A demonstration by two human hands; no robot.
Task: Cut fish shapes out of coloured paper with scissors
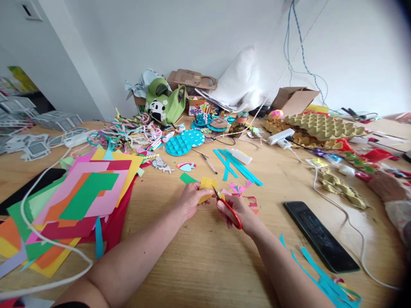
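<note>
Overall, the wooden bench [154, 265] carries a coloured paper stack [88, 196] at left and a black phone [321, 237] at near right. Between them, the right hand [241, 213] clamps red-handled scissors [230, 207], blades at the right edge of the yellow paper [207, 184] that the left hand [191, 200] pinches.

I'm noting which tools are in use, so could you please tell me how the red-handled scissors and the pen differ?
The scissors are held in the right hand, while the pen lies on the table. The scissors have red handles; the pen looks mostly grey. The scissors have looped handles, whereas the pen is one slim, straight piece.
</note>
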